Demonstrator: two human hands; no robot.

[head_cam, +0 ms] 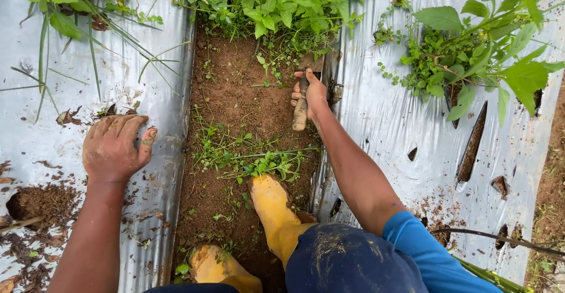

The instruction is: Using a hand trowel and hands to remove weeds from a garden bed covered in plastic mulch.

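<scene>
From the head camera we looked straight down a soil furrow [235, 110] running between two beds wrapped in silver plastic mulch [388, 116]. Out front, our right hand [312, 93] had its fingers wrapped tight round the wooden handle of a small hand tool [301, 111], its blade end down in the dirt at the foot of the standing weeds [276, 4]. Over on the other side, our left hand [115, 147] lay flat on the left plastic sheet [70, 98], muddy fingers spread wide and gripping nothing, bracing us.

Just ahead of our yellow rubber boot [272, 207], a loose heap of pulled weeds [250, 157] lay across the furrow, and the soil between boot and tool looked mostly bare. So by our reckoning the near stretch was weeded. Beyond the tool, thick green growth filled the top of the furrow, and more sprouted through a hole in the right sheet [465, 51]. Plenty left, we judged.
</scene>
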